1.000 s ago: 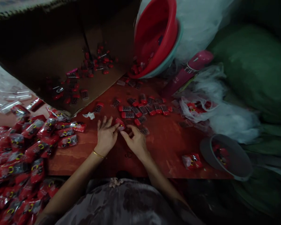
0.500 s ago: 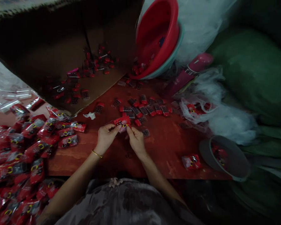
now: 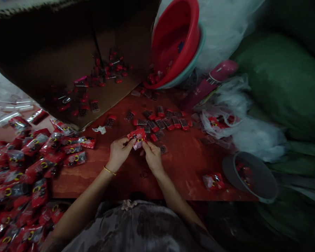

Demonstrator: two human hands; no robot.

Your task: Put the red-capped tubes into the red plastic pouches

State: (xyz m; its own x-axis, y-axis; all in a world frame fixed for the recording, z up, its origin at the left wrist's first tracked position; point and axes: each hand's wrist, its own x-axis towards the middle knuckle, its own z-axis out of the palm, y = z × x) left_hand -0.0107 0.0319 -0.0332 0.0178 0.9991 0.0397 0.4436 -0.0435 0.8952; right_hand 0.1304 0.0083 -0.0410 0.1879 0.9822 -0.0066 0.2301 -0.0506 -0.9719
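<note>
At the far left, a heap of red packets (image 3: 42,163) spreads over the tabletop (image 3: 183,157), by the mouth of a cardboard box (image 3: 120,94). Next comes the left hand (image 3: 119,153), palm turned inward, its fingers (image 3: 129,144) pinched on the left side of a small red printed packet (image 3: 137,135). That packet sits between the two hands, at the fingertips and on the side away from the body, its pinkish clear part towards the person; the fingers hide some of its edges, so I can't tell its long axis. Neither hand is nearer: both touch it. The right hand (image 3: 154,156) has its fingers (image 3: 147,148) closed on the packet's lower right edge. Just beyond lie small red-ended cases (image 3: 168,123); well off to the right, another red packet (image 3: 214,181) rests beside a grey tub (image 3: 229,168)
</note>
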